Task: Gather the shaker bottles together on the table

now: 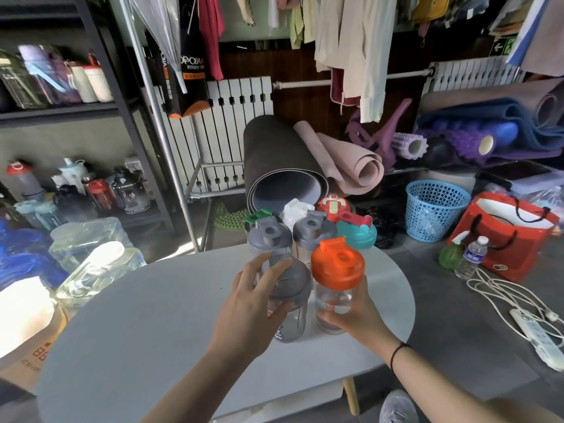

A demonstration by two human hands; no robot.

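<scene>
At a round grey table (152, 315) in a crowded storeroom, you bring two shaker bottles in toward a cluster already standing at the far edge. Your left hand (250, 306) wraps its grip around the grey-lidded shaker bottle (288, 300), fingers over the lid's shoulder and thumb on the clear body, which steadies a tall, top-heavy bottle as it slides. Your right hand (354, 312) cups the clear body of the orange-lidded shaker bottle (337, 282) from the near side, its grip closed low, so the bottle stays upright and can be pushed forward. The two bottles stand just beside each other, nearly touching.

Just beyond them wait two more grey-lidded shakers (311, 233), a teal-lidded bottle (357, 232), a green-capped bottle (259, 216), a white one (297, 210) and a red-lidded one (332, 206), packed close; the rear ones may stand at the very rim, though the view is too steep to be sure. The gathering looks nearly done: both held bottles seem to need only a short push to join the group. A blue mesh basket (436, 209) sits on the floor beyond the table.
</scene>
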